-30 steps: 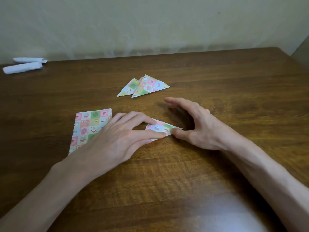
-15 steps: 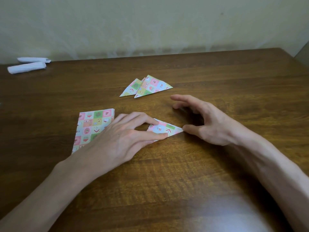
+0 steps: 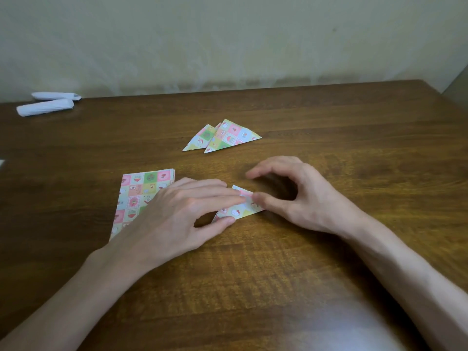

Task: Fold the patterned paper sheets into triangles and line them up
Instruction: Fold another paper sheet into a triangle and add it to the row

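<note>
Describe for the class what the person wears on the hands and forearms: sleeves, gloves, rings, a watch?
The left hand and right hand are bare: no gloves, rings or wristbands in view. The left forearm and right forearm are uncovered to the picture's edge; no sleeve or watch shows.

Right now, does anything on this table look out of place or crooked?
Yes: the finished triangles overlap askew instead of lying in a row. Two white paper rolls at the far left match nothing else.

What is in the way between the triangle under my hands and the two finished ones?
Nothing visible: bare table lies between the folded piece and the finished triangles. Only the right hand arches nearby.
</note>
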Tool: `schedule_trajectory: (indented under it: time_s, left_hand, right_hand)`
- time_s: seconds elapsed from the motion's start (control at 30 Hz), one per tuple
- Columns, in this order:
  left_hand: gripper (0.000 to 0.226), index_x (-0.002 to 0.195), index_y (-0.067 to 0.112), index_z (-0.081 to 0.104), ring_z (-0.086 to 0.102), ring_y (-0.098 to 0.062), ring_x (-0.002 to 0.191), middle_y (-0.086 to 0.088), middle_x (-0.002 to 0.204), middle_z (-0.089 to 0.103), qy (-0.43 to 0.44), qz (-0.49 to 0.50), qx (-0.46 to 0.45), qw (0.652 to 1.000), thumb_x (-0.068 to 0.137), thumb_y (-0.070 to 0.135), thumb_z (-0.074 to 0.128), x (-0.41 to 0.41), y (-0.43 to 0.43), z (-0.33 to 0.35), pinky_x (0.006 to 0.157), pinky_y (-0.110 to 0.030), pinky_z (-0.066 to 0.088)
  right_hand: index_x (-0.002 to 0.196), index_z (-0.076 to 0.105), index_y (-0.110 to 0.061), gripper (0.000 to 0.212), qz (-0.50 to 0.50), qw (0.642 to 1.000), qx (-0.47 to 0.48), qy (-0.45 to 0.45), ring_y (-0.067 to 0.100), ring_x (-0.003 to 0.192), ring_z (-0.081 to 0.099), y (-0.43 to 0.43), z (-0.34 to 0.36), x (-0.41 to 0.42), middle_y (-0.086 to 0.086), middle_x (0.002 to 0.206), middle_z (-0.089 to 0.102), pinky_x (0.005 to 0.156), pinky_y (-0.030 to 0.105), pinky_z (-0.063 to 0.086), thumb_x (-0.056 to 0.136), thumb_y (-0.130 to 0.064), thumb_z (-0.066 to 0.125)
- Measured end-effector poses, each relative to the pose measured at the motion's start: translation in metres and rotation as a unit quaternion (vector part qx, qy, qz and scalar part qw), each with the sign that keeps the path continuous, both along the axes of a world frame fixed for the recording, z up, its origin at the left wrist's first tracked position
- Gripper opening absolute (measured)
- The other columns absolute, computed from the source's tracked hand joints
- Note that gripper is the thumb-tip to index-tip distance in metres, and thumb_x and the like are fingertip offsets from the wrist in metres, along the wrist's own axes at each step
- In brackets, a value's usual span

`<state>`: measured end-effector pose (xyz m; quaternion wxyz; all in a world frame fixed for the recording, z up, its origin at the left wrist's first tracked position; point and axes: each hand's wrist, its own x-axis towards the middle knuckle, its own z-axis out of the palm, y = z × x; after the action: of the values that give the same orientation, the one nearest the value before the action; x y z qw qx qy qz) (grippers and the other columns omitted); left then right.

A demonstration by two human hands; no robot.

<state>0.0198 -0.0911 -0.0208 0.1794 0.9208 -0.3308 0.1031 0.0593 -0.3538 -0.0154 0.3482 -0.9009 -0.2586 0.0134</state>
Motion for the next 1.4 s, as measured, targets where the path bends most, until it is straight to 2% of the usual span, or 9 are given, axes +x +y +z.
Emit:
schedule_trajectory:
  time_s: [0.1,0.27,0.47,0.57,0.87,0.97,1.13,1.27,1.4]
  left_hand:
    - [0.035,0.133,0.030,0.070,0.057,-0.001,0.130,0.017,0.134,0.066,-0.022,-0.004,0.010,1.000,0.100,0.041,0.062,-0.002,-0.002,0.002,0.098,-0.038,0.053]
    - [0.037,0.125,0.025,0.073,0.070,-0.012,0.109,0.009,0.130,0.069,-0.053,-0.033,0.077,0.995,0.107,0.043,0.046,-0.005,-0.004,0.006,0.082,-0.037,0.061]
    - [0.036,0.121,0.023,0.076,0.065,-0.008,0.117,0.008,0.127,0.070,-0.045,-0.006,0.037,0.998,0.102,0.046,0.057,-0.006,-0.004,0.007,0.088,-0.037,0.059]
    - [0.032,0.120,0.023,0.076,0.065,-0.010,0.112,0.007,0.122,0.069,-0.038,0.011,0.027,0.999,0.098,0.045,0.065,-0.006,-0.004,0.009,0.086,-0.039,0.058]
    - [0.023,0.108,0.015,0.079,0.073,-0.015,0.097,0.000,0.108,0.077,-0.083,-0.023,0.079,0.993,0.098,0.029,0.064,-0.007,-0.006,0.015,0.079,-0.035,0.062]
    - [0.017,0.105,0.016,0.076,0.070,-0.011,0.091,0.004,0.101,0.074,-0.074,0.001,0.031,0.997,0.103,0.025,0.062,-0.006,-0.007,0.015,0.076,-0.034,0.060]
    - [0.014,0.103,0.018,0.073,0.065,-0.006,0.086,0.011,0.095,0.069,-0.060,0.062,-0.089,0.992,0.102,0.027,0.062,-0.009,-0.008,0.017,0.074,-0.031,0.055]
    - [0.014,0.104,0.015,0.078,0.068,-0.008,0.090,0.009,0.097,0.072,-0.061,0.096,-0.154,0.981,0.097,0.025,0.070,-0.007,-0.002,0.021,0.072,-0.030,0.056]
    - [0.011,0.098,0.018,0.080,0.066,-0.015,0.080,0.010,0.089,0.072,-0.038,0.121,-0.195,0.973,0.093,0.026,0.073,-0.006,-0.002,0.022,0.061,-0.037,0.051]
  right_hand:
    - [0.119,0.070,-0.044,0.039,0.025,0.998,-0.037,-0.034,-0.001,0.133,0.043,0.010,-0.004,-0.006,-0.024,0.127,0.056,0.111,0.038,0.029,0.085,-0.062,0.070]
    - [0.120,0.071,-0.042,0.050,0.024,0.997,-0.047,-0.061,0.000,0.127,0.044,0.014,-0.008,-0.005,-0.020,0.125,0.055,0.100,0.031,0.027,0.080,-0.072,0.064]
    - [0.121,0.072,-0.040,0.061,0.023,0.995,-0.060,-0.073,0.002,0.129,0.045,0.014,-0.009,-0.005,-0.019,0.128,0.057,0.104,0.034,0.031,0.079,-0.081,0.056]
    - [0.119,0.073,-0.039,0.059,0.021,0.995,-0.057,-0.082,0.004,0.129,0.046,0.014,-0.010,-0.005,-0.018,0.127,0.057,0.104,0.035,0.032,0.080,-0.080,0.057]
    - [0.113,0.075,-0.039,0.045,0.029,0.995,-0.037,-0.091,0.003,0.128,0.048,0.017,-0.012,-0.006,-0.020,0.124,0.058,0.108,0.039,0.034,0.085,-0.072,0.062]
    - [0.110,0.076,-0.040,0.030,0.061,0.991,-0.030,-0.111,0.004,0.124,0.052,0.019,-0.010,-0.007,-0.020,0.120,0.061,0.107,0.041,0.035,0.091,-0.061,0.067]
    - [0.107,0.079,-0.029,0.017,0.043,0.974,0.008,-0.221,0.009,0.099,0.064,0.024,-0.005,-0.009,-0.016,0.103,0.072,0.086,0.039,0.046,0.102,-0.039,0.065]
    - [0.102,0.081,-0.027,0.011,0.000,0.977,0.089,-0.194,0.010,0.087,0.067,0.025,-0.005,-0.010,-0.017,0.093,0.075,0.082,0.042,0.050,0.099,-0.030,0.072]
    - [0.102,0.081,-0.026,0.009,-0.011,0.980,0.136,-0.141,0.007,0.088,0.069,0.032,-0.005,-0.014,-0.019,0.094,0.076,0.087,0.039,0.051,0.096,-0.030,0.074]
